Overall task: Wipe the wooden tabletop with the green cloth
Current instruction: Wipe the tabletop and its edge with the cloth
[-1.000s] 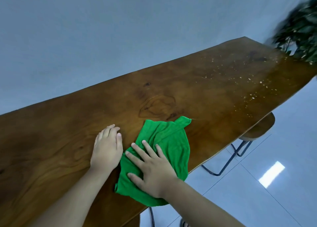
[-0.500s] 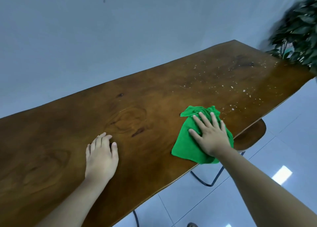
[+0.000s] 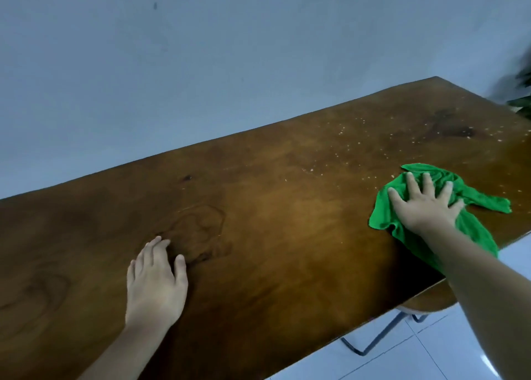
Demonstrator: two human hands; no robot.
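Observation:
A long wooden tabletop (image 3: 273, 207) runs from the lower left to the upper right. The green cloth (image 3: 474, 236) lies crumpled on it near the front edge at the right. My right hand (image 3: 425, 207) presses flat on the cloth with fingers spread. My left hand (image 3: 156, 282) rests palm down on the bare wood at the lower left, holding nothing. Pale crumbs (image 3: 344, 147) are scattered over the far right part of the tabletop, beyond the cloth.
A blue-grey wall (image 3: 230, 63) runs along the table's far edge. A wooden stool with dark metal legs (image 3: 382, 333) stands under the front edge at the right. Green plant leaves (image 3: 521, 104) show at the right border. White floor tiles lie below.
My right hand has slid the green cloth rightwards along the tabletop, away from my left hand and towards the crumbs. My left hand has stayed flat on the wood.

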